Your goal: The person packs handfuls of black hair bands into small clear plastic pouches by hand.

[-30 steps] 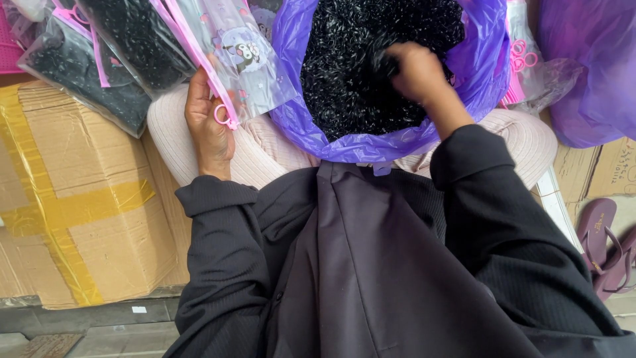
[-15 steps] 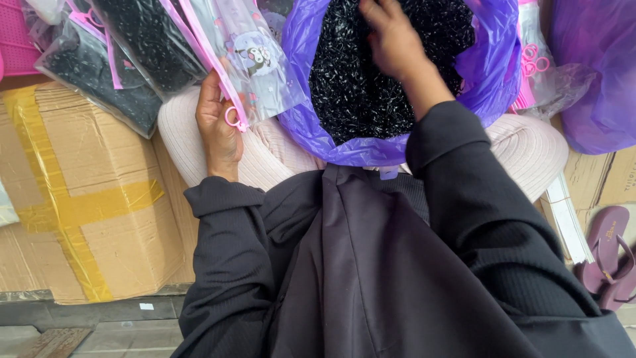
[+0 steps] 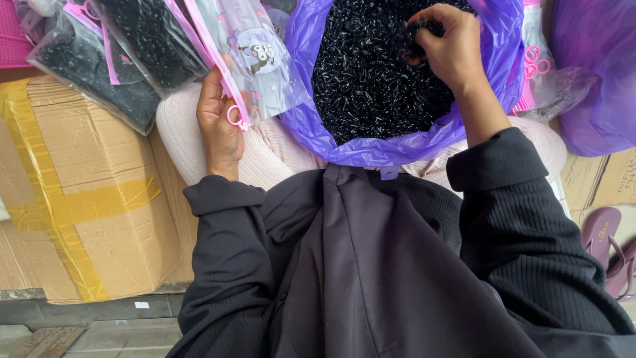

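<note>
Right hand (image 3: 450,50) clenched on clump of black hair ties (image 3: 417,30), above purple bag (image 3: 391,142) on lap. Left hand (image 3: 218,126) grips clear zip pouch (image 3: 255,59) at pink ring, 10 o'clock from bag. Filled pouches (image 3: 99,59) at 9 o'clock, over cardboard box (image 3: 79,192). Risk: loose ties could spill off clump; pouch mouth looks narrow.

Two hands (image 3: 218,126), one purple bag (image 3: 397,142), one cardboard box (image 3: 86,199), two sandals (image 3: 606,245).
</note>
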